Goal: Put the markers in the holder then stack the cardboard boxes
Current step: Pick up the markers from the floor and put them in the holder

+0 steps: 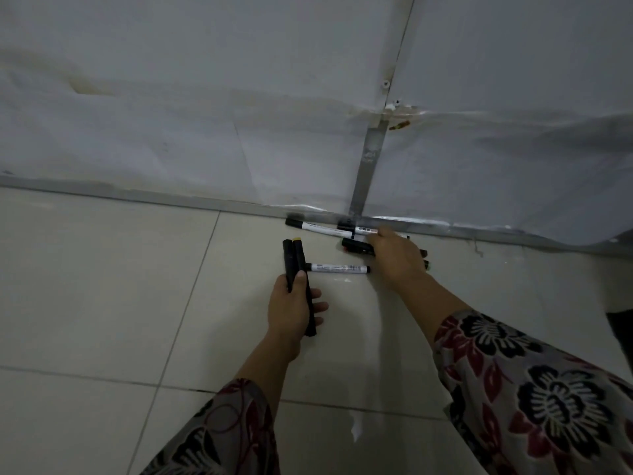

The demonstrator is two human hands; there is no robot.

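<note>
Tagger: Markers [363, 230] lie loose on the floor [102, 286], bunched at the foot of the wall [205, 97]. Left grip [294, 303] is wrapped round two black markers [294, 260], one with a yellow end, thumb pressed on top.

Checker: Right grip?

Tagger: Right grip [397, 257] is over the bunch by the wall and blurred. Cannot tell whether it holds anything. A black marker [358, 247] sticks out just left of it, a white marker [337, 268] lies between the two hands, and a second white marker [317, 226] sits near the wall's base strip.

Checker: Holder? Boxes?

Tagger: Neither in view, so the stacking part looks far off.

Checker: Risks, quick.

Tagger: Round barrels on smooth tile. A sweeping grab likely knocks the loose ones and they roll, maybe against the wall's base. More seem to lie under the right palm, so one is easy to miss, and dim light hides black barrels. The left bundle's upper ends stick out well past the thumb, so squeezing in a third could lever one loose and drop it.
</note>
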